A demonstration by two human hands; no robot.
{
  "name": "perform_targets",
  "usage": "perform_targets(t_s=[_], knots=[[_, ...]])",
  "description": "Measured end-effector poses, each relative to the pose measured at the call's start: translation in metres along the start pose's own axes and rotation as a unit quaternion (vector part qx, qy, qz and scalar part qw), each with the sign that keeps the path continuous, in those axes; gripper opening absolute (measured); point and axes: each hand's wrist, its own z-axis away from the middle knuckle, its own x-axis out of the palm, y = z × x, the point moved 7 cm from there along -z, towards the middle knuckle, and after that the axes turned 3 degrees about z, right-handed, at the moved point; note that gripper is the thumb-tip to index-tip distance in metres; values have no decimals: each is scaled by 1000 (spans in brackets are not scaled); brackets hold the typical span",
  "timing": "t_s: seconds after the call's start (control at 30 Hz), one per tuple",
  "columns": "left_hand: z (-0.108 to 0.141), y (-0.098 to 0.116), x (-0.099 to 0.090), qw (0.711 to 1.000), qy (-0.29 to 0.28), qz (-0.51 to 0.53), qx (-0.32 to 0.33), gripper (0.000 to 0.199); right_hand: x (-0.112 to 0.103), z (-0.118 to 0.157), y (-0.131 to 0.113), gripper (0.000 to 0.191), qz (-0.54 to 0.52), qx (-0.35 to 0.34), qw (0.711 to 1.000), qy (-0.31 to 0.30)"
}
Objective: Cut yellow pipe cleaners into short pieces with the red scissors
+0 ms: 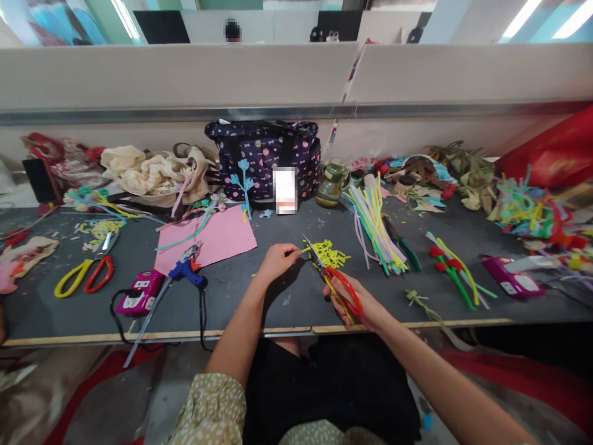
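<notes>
Head view: layout of a dark worktable (287, 309)

The worktable is the largest element, spanning the figure from side to side. The dotted bag (262, 157) stands upright at its rear, probably so placed to stay out of the hands' way. The pink sheet (225, 238) lies flat on the left, and the bundle of coloured stems (377, 232) lies right of centre, roughly aligned – an arrangement that likely makes single stems easy to draw out.

The right hand (354, 296) is closed around the handles of the held scissors (334, 274), their tips pointing away from the body and towards the left hand (278, 262). That hand rests low, its fingertips pinched together. The spare scissors (104, 252) lie far to the left, touched by neither hand.

The blue glue gun (185, 270) has its nozzle over the pink sheet's near edge, perhaps to catch drips. The green jar (330, 184) stands just beside the bag.

Smaller are the heaped yellow snippets (332, 253), just beyond the blades, and smallest the yellow strip (306, 250) – held at the left fingertips and reaching the blades, presumably to steady it there.
</notes>
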Motion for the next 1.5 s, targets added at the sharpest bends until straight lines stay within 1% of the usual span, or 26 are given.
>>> perform_targets(t_s=[0.2,0.5,0.73,0.93,1.1,1.23,1.33,1.43,1.5], knots=[[0,-1,2,1000,-12,3,-2,32,0,-2,-1,49,-12,-2,1000,7],[-1,-4,5,1000,-26,1,-1,33,1,-6,3,44,-49,19,998,22],[-1,-3,4,1000,-30,-7,-7,33,0,-4,1,46,-58,19,998,22],[0,-4,5,999,-31,-3,-18,33,0,-2,1,49,-64,42,997,18],[0,-4,6,999,-39,-4,-20,33,-1,-4,1,45,-59,40,997,27],[0,-4,9,999,-51,-9,-16,33,-4,-9,-2,44,-22,35,999,21],[0,-4,11,997,-63,-34,-9,34,-5,-16,-1,44,52,45,998,-5],[1,-1,12,996,-69,-61,6,33,-5,-22,1,38,121,56,991,-32],[0,1,11,995,-64,-69,16,32,-5,-26,2,32,146,63,986,-44]])
